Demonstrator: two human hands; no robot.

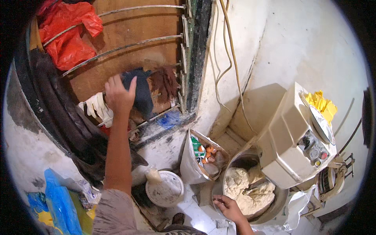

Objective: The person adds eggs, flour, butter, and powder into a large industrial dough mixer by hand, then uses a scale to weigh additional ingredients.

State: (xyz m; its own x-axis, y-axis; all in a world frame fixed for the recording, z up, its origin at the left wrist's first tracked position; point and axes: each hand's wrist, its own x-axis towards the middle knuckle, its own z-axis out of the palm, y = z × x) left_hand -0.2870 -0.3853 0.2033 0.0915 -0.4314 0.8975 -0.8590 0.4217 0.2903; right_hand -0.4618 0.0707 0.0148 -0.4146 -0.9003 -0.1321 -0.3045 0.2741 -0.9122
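Note:
My left hand [119, 94] reaches up to the barred window, thumb apart and fingers loosely bent, beside a dark cloth [137, 90] and white gloves or cloth [102, 109]; whether it touches them I cannot tell. My right hand [224, 205] curls its fingers on the left rim of a large metal bowl [216, 192] at the lower right. Pale dough [262, 197] lies in the bowl, under the head of a cream mixer [282, 152].
A sack of eggshells [188, 156] and a white lidded bucket [164, 192] stand left of the bowl. Red plastic [66, 43] and brown cloth [164, 82] hang on the bars. A cable [237, 78] runs down the wall; blue plastic [58, 199] lies lower left.

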